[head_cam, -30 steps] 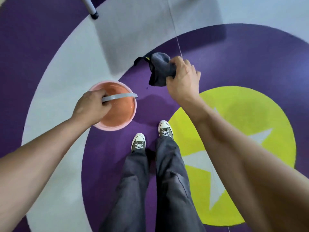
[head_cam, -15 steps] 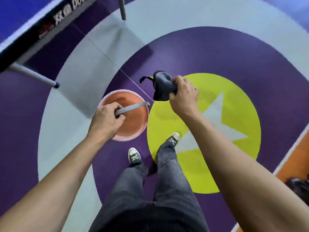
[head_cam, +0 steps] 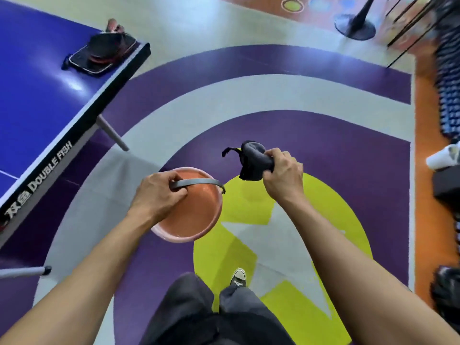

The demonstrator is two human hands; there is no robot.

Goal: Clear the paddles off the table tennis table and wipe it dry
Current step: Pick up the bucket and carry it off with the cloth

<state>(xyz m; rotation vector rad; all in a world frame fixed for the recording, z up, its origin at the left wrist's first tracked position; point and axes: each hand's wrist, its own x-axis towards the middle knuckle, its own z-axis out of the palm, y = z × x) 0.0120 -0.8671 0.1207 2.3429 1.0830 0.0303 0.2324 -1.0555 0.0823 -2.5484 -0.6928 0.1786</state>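
My left hand grips the grey handle of a pink bucket that hangs above the floor in front of me. A bunched dark grey cloth is held in my right hand, just right of the bucket. The blue table tennis table stretches along the left. On its far corner lie red and black paddles on a dark case, well away from both hands.
Grey table legs slant down to the floor at the left. A black stand base sits at the top right. White and dark objects line the orange strip along the right edge. My feet stand on the purple and yellow floor.
My view has swung up and to the right, bringing the table top and the paddles into sight. Both hands keep their grips on the bucket and the cloth.
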